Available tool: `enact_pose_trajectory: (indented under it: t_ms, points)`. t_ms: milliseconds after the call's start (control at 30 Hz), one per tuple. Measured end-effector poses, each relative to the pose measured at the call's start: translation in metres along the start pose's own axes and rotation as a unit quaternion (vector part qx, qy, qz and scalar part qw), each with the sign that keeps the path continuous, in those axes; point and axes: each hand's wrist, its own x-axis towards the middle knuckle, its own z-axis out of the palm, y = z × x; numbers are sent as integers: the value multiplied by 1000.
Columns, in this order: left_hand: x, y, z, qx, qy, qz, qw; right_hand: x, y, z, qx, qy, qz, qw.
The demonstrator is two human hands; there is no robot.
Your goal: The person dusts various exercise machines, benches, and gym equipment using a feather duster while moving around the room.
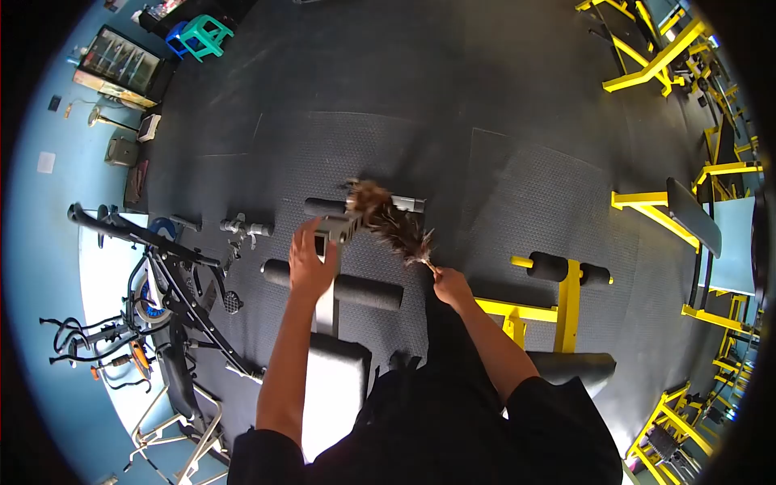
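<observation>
One brown feather duster, shaggy and blurred at its far end, slants beside the pale metal post.

Nearer the person, a dark foam roller crosses that post; off to the right stands a yellow frame. The right hand has its fingers closed round the duster's thin handle. The left hand rests at the post's top end, thumb parted from fingers; whether it grips, I can't tell.

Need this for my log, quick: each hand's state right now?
Left hand: on the grey metal bar; gripping or only resting, can't tell.
Right hand: closed, holding the feather duster.
</observation>
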Motion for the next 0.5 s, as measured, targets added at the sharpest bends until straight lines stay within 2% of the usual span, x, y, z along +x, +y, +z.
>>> enact_pose_trajectory:
  t_ms: [33, 67, 133, 167, 233, 267, 333, 467, 500]
  points:
    - [22, 1, 6, 27, -12, -17, 999, 18, -1, -4, -50, -35, 47, 997]
    - [39, 1, 14, 31, -19, -21, 999, 36, -1, -7, -46, -43, 50, 997]
    - [61, -3, 30, 43, -17, -71, 996, 66, -12, -20, 16, -117, -27, 993]
    - [63, -3, 36, 46, -25, -82, 995, 86, -10, -20, 18, -130, -24, 991]
    - [59, 5, 40, 58, 16, -91, 994, 130, 0, -15, -45, -132, 79, 987]
    - [55, -2, 46, 70, 66, -66, 993, 151, 1, -14, -44, -143, 82, 985]
    - [58, -2, 46, 74, 58, -78, 992, 194, -17, -22, -34, -192, 17, 981]
    - [57, -8, 45, 78, 51, -57, 994, 271, -26, -7, -104, -234, 24, 966]
    - [59, -7, 44, 82, 45, -38, 995, 285, -23, -2, -113, -193, 104, 969]
